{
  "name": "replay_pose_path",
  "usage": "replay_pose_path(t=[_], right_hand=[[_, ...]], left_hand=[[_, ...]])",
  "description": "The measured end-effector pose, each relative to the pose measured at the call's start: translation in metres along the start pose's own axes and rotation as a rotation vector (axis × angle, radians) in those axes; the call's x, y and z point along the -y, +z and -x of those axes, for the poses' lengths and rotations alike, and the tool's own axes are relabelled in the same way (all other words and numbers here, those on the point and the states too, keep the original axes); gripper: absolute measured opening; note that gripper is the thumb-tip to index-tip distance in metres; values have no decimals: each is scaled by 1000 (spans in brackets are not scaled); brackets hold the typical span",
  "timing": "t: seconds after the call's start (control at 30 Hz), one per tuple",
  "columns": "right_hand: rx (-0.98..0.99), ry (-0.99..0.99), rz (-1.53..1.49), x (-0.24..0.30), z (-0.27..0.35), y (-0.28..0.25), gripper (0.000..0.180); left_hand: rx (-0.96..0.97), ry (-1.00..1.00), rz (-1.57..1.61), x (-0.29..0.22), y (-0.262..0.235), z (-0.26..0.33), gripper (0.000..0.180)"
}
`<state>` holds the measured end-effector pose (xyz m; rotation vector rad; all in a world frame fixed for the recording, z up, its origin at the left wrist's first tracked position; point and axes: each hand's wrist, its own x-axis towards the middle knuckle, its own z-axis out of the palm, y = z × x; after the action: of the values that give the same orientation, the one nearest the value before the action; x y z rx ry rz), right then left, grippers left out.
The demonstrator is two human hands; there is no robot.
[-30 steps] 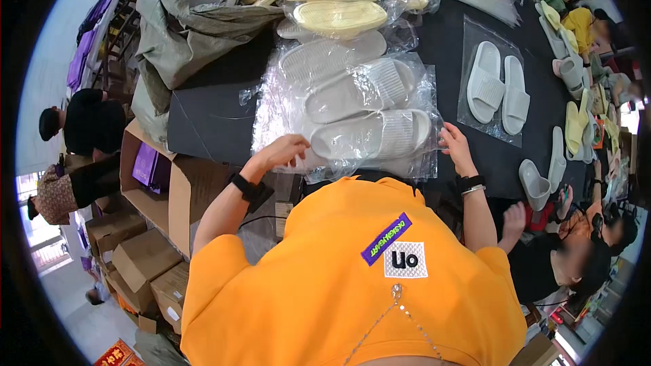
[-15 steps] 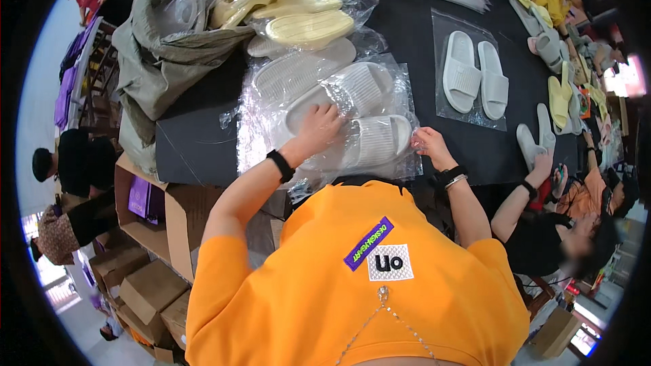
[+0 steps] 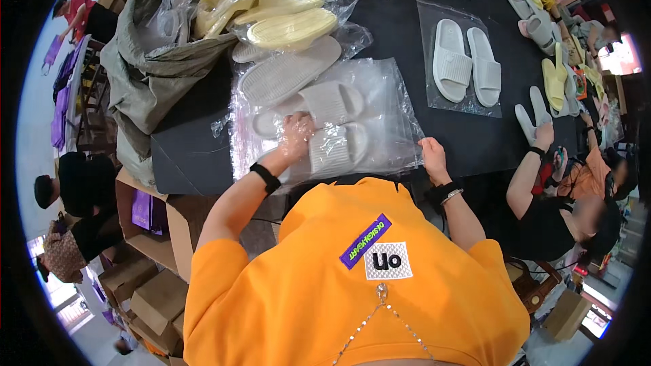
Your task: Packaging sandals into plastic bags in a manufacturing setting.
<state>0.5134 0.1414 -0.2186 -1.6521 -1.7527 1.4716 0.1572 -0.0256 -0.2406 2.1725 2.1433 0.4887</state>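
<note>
A pair of pale grey slide slippers [image 3: 333, 103] lies in front of me, toes to the right, with a clear plastic bag [image 3: 393, 110] around or over at least their toe ends. My left hand [image 3: 296, 135] is closed with curled fingers on the slippers' heel part, between the two. Whether that hand is under the film I cannot tell. At the bag's right corner, my right hand [image 3: 433, 157] pinches the plastic edge. Against the pair's far side rests another grey slipper [image 3: 291, 71], sole up.
Bagged yellow slippers [image 3: 291, 30] are heaped behind, beside a grey-green sack [image 3: 146, 88]. A bagged grey pair [image 3: 453, 61] lies right on the black table [image 3: 190, 156]. A co-worker's hand [image 3: 544, 135] holds grey slippers at far right. Cardboard boxes [image 3: 159, 298] stand lower left.
The grey pair and my left hand have shifted left and slightly nearer. My right hand has moved slightly right and nearer with the bag's edge, so more bare plastic shows beyond the toes.
</note>
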Motion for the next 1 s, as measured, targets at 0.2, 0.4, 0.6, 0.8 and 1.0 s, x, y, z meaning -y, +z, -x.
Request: replay_pose_path(t=[0.2, 0.4, 0.6, 0.8, 1.0], right_hand=[[100, -90, 103, 26, 14, 6, 20], [158, -280, -7, 54, 12, 15, 36], [98, -433, 190, 42, 6, 3, 25], [99, -415, 146, 12, 22, 4, 29], [399, -239, -107, 37, 29, -3, 38]], left_hand=[[68, -61, -36, 22, -47, 39, 33], [64, -124, -145, 29, -44, 20, 29], [64, -153, -170, 33, -39, 70, 22], [-467, -1134, 553, 121, -66, 222, 33], [-615, -697, 688, 9, -230, 74, 28]])
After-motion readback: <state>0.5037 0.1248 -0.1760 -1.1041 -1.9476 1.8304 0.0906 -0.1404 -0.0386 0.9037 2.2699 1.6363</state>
